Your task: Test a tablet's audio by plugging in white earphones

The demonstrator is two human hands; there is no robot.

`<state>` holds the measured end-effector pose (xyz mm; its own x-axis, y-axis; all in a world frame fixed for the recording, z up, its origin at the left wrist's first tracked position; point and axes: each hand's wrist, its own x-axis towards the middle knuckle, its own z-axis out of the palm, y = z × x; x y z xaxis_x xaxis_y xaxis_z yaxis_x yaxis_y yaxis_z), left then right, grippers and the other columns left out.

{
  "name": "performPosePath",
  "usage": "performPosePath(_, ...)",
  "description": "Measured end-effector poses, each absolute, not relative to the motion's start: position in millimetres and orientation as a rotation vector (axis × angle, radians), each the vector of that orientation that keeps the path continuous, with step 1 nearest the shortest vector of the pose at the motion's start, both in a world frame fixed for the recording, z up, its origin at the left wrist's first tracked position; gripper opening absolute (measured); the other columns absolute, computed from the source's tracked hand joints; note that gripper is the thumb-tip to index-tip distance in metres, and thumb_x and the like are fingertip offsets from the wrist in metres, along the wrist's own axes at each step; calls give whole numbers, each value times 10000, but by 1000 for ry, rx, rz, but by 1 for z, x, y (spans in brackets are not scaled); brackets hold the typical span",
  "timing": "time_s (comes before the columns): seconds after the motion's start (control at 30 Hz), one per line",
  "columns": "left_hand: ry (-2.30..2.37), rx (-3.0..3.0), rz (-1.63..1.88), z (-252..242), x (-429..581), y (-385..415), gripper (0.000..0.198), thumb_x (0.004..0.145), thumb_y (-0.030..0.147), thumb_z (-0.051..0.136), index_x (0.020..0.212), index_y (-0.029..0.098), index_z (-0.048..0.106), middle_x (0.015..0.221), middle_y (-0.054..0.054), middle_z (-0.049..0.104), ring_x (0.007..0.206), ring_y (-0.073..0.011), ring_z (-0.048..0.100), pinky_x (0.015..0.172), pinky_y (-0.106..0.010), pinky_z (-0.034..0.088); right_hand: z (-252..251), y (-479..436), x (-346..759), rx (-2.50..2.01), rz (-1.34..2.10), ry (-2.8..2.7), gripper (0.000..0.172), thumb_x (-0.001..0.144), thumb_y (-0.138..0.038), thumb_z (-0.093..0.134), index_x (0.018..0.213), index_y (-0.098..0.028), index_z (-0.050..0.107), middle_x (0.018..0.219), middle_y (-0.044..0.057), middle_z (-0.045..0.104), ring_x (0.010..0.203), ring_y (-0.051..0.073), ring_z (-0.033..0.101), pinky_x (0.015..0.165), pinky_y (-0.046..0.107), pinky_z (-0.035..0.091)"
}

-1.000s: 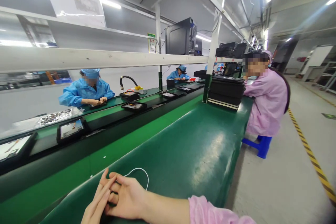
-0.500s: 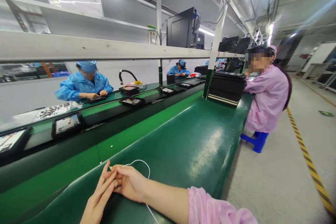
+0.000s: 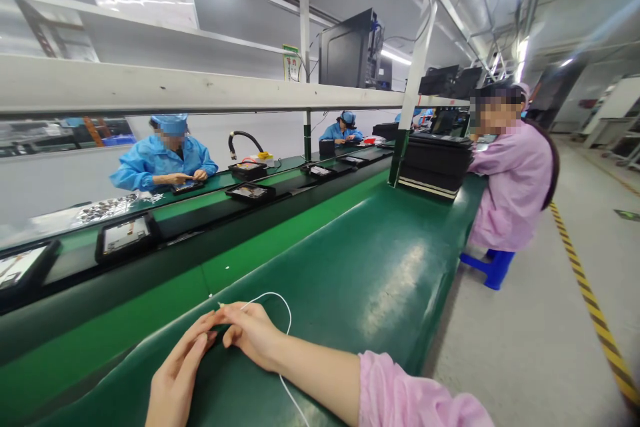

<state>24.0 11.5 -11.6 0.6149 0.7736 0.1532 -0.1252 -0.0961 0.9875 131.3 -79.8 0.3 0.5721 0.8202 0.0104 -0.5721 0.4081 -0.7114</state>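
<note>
**Cable end pinched at right fingertips, over the green bench**

Fingers first. Our right fingertips (image 3: 235, 310) are together on the white cable (image 3: 289, 320), and its short tip pokes out just left of them. Our left fingertips (image 3: 207, 327) are together and slightly curled, just beside the right hand. We can't tell whether they're on the cable.

Cable runs from the pinch up and right in a loop, then down past the right forearm and off the bottom edge of the frame.

Pose: right hand (image 3: 253, 333) points left, wrist bent slightly, with the bare forearm (image 3: 320, 377) on a long diagonal from lower right into a pink sleeve (image 3: 400, 393). Left hand (image 3: 177, 373) comes up from the bottom edge, fingers angled up and right toward the pinch. Both are low over the green bench (image 3: 350, 293).

Further out: black trays with screens (image 3: 127, 237) sit on the line to our left, with a co-worker in blue (image 3: 165, 167) beyond it. Ahead on the bench is a stack of black trays (image 3: 435, 163). A co-worker in pink (image 3: 515, 187) sits at the right on a blue stool (image 3: 493, 270).
</note>
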Motion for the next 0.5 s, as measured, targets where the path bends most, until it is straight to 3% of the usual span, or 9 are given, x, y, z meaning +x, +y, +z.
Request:
performPosePath(0.13,707,1404,780,-13,26,16,583,494,619,796,852,164,732,997,-90,732,908,-286,690,857,-396,590,-1,-79,131,-778,884,-408,674,396,-655,906,682,-109,633,713,53,661,419,62,470,460,217,326)
performPosePath(0.27,801,1296,787,-7,28,13,618,425,662,784,782,164,695,928,-74,728,814,-235,678,780,-347,592,-5,-77,133,-838,931,-448,729,575,-847,698,551,-139,526,519,14,548,374,82,454,453,241,321)
performPosePath(0.43,829,1334,756,-5,28,10,727,382,658,791,925,183,701,977,-72,734,876,-258,688,736,-319,579,-7,-79,133,-825,1056,-624,733,512,-817,757,652,-120,577,597,27,589,411,96,495,476,239,335)
performPosePath(0.5,824,1386,758,-7,28,12,711,399,659,787,920,181,710,984,-80,738,909,-279,690,737,-322,578,-7,-80,133,-811,1091,-658,702,565,-792,752,685,-123,577,618,30,599,427,100,506,486,240,346)
